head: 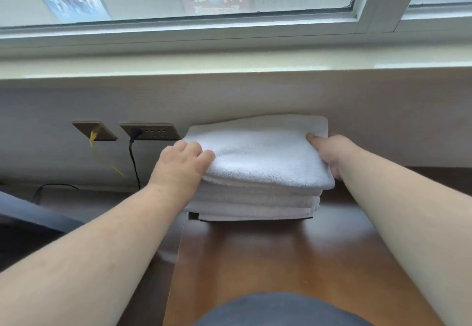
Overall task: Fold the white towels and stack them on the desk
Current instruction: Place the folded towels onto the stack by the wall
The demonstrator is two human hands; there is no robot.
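- Towels, white, folded: stack (255,198) at centre of frame, on far end of brown desk (293,261), back edge close against pale wall panel under window sill.
- Top towel (260,151): folded rectangle, rounded fold edge facing viewer, overhanging lower layers slightly at right front corner; far edge lifted a little above the pile at upper centre.
- Lower layers: several folded edges visible at front, roughly flush; exact count not clear. Dark item (194,215) peeking from beneath stack at lower left, identity unclear.
- Left hand (178,167): centre left, fingers curled over left edge of top towel, gripping it.
- Right hand (329,154): centre right, thumb on top, fingers tucked under right edge, pinching same towel. Hands well apart, one at each end.
- Step in hand, by judgement: setting top towel square on pile.
- Method advised: lower both ends level; slide towel back and left until front fold lines up with edges below; release only once corners match.
- Further: press flat with open palms from centre outward to settle the raised far edge.
- Risk, by judgement: uneven pull dragging lower layers askew.
- Surroundings: two wall sockets (150,131) at centre left, black cable (134,162) and yellow cable (93,137) plugged in; window above.
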